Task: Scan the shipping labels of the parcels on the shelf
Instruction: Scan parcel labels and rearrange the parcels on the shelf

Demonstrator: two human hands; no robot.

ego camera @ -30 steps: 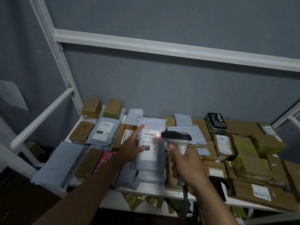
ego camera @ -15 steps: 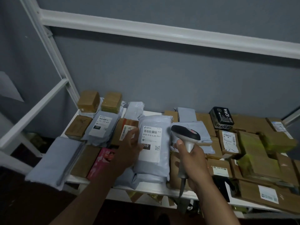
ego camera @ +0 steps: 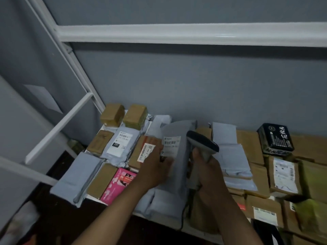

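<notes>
Grey mailer point(ego camera: 177, 167): front middle of the shelf point(ego camera: 92, 197); a second ago it lay flat with a red scan line on its label; now I see its left side lifted and the bag tilting up; I judge its scan done and the bag on its way aside.
Label point(ego camera: 171, 145): white, on the mailer's upper face; barcode visible, no beam on it now; lower part hidden by the fingers.
Left hand point(ego camera: 155, 171): half a second ago it lay on the bag's left edge; now it grips that edge, thumb on the label side, fingers curled behind; it has hold of the mailer.
Right hand point(ego camera: 208, 174): wrapped round the scanner's handle; I cannot tell whether the trigger finger presses.
Scanner point(ego camera: 202, 145): head just beside the mailer's right edge, touching or nearly so; it has swung off the barcode; cable hangs below the shelf.
Next, as I judge: the brown box point(ego camera: 141, 152) with the tilted white label just left of the mailer looks the nearest unread one; the lifted bag may also uncover parcels beneath.
Risk: the mailer is limp and may fold over its neighbours' labels.
</notes>
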